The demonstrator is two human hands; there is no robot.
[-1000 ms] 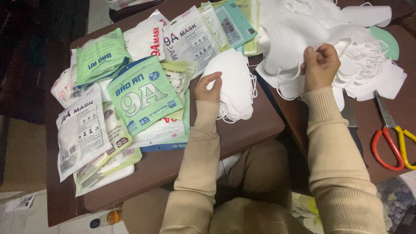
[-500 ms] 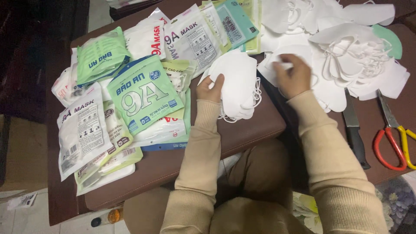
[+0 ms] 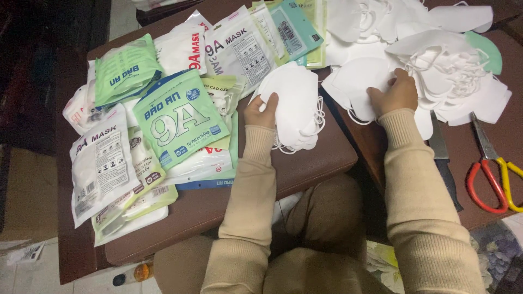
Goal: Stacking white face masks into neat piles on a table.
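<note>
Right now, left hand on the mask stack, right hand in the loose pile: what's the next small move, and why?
Probably carry one mask from the loose pile over to the stack. The right hand already lies on a flat white mask at the pile's near edge, though whether its grip has closed is unclear. The left hand steadies the stack, whose ear loops hang free at its right side.

Bare gap between mask piles (image 3: 457, 81)

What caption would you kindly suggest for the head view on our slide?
Left hand steadies a stack of white masks; right hand rests on a loose white mask.
</note>
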